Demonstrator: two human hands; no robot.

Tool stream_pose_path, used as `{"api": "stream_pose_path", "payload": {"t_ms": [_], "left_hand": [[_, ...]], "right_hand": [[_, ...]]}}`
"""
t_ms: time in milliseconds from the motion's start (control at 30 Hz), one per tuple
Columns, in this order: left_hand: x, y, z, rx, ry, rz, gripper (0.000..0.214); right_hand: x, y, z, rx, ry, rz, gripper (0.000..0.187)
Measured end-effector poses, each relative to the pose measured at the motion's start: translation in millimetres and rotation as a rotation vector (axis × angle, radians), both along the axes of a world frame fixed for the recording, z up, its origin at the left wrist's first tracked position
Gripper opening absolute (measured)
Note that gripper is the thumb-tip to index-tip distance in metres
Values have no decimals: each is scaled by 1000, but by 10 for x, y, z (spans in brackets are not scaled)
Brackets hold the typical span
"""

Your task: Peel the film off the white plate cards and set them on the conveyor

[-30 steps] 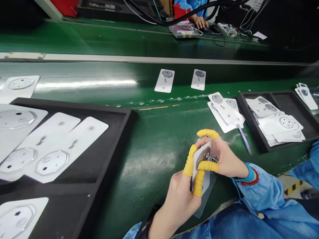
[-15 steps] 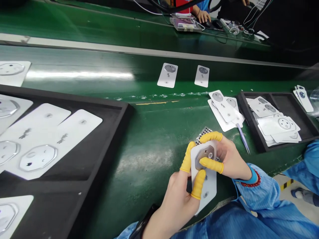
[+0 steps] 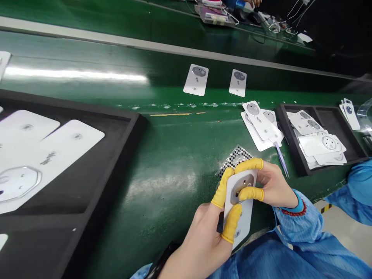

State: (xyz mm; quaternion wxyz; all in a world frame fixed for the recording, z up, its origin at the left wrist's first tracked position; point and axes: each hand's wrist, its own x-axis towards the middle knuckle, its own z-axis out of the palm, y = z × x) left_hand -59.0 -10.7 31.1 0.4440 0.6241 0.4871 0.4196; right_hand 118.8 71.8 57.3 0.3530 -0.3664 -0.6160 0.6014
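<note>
A white phone back cover [image 3: 245,213] with a grey camera window at its upper end is held tilted over the bench, close to my body. My left hand [image 3: 209,228], with yellow finger cots, grips its left edge between thumb and forefinger. Gripping the top edge is my right hand [image 3: 264,182], also in yellow finger cots, its thumb across the camera window. The fingers behind the cover are hidden. Just beyond my fingertips lies a clear sheet of small black dots [image 3: 232,161]. Purple tweezers [image 3: 281,161] rest right of my right hand.
Several covers [image 3: 263,124] lie stacked beside the tweezers, next to a black tray [image 3: 338,116] holding more. A larger black tray [image 3: 116,155] with covers stands at left. Two covers [image 3: 196,80] lie across the green bench. A person's hand [image 3: 254,3] shows at the back.
My view has shifted slightly, so the left tray sits further left. The cover is turned more edge-on in my hands, and more of the dotted sheet shows. Both hands keep their grip.
</note>
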Motion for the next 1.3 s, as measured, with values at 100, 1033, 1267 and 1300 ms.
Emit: {"api": "stream_pose_path", "payload": {"t_ms": [100, 1033, 1267, 1300], "left_hand": [[2, -3, 6, -10, -15, -8, 16], [83, 121, 69, -356, -333, -46, 15], [69, 91, 55, -261, -179, -13, 7], [64, 82, 46, -218, -142, -1, 6]], "right_hand": [[-11, -27, -4, 61, -7, -38, 33], [-31, 9, -18, -171, -43, -13, 33], [-47, 18, -6, -241, -11, -5, 34], [-50, 20, -2, -267, -3, -5, 34]]}}
